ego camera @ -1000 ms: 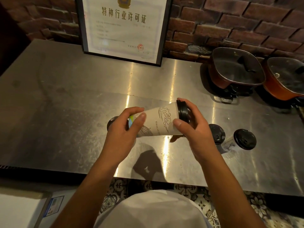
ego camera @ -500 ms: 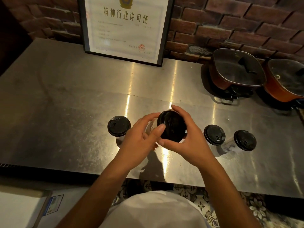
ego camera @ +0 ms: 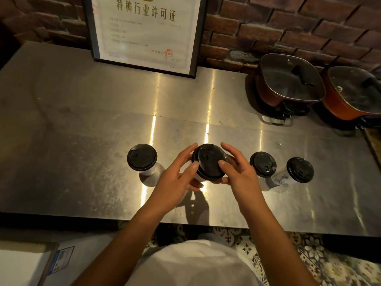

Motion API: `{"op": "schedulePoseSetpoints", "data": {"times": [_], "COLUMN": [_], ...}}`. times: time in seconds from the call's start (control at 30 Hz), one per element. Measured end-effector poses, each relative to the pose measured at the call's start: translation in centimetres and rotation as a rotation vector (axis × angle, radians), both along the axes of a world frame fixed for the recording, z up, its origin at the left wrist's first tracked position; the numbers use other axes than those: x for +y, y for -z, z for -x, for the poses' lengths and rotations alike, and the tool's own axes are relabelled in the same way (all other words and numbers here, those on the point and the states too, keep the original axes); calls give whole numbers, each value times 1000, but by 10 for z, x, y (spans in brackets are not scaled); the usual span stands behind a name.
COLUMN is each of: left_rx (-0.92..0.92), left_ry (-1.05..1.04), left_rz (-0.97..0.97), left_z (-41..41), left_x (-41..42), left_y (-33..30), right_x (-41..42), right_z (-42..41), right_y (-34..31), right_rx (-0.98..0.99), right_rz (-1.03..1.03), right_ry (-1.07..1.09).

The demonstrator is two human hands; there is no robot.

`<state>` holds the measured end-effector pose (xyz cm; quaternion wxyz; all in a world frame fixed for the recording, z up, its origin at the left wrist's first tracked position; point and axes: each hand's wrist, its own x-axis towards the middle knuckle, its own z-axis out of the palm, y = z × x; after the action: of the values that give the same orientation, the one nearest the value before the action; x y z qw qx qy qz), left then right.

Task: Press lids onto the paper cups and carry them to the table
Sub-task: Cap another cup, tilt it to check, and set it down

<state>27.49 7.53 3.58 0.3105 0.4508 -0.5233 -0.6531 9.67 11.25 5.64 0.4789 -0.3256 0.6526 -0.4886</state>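
Head view: I see my left hand (ego camera: 175, 180) and right hand (ego camera: 237, 172) cupped around the middle paper cup (ego camera: 203, 177), thumbs resting on its black lid (ego camera: 208, 161), fingers curled around the rim on either side. That cup stands upright on the steel desk (ego camera: 82, 120). One lidded cup (ego camera: 142, 159) stands to its left, two more (ego camera: 262, 164) (ego camera: 300, 170) to its right. Two covered pans (ego camera: 288, 81) sit by the brick wall (ego camera: 288, 23), beside a framed certificate (ego camera: 144, 32).

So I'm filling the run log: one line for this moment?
phase: lid pressing | both hands on middle cup lid | four cups lidded | steel counter
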Motion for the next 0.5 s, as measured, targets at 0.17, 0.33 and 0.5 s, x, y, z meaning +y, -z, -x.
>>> {"op": "schedulePoseSetpoints", "data": {"times": [0.17, 0.33, 0.5], "left_rx": [-96, -120, -197], "left_ry": [58, 5, -9], "left_rz": [-47, -157, -188], "left_z": [19, 42, 61], "left_x": [-12, -20, -39], "left_y": [33, 52, 65], "right_x": [-2, -17, -35], "right_z": [14, 42, 54], "right_y": [26, 49, 77], "right_rx": [8, 51, 143], "right_rz": [-59, -101, -141], "right_ry": [-29, -108, -108]}}
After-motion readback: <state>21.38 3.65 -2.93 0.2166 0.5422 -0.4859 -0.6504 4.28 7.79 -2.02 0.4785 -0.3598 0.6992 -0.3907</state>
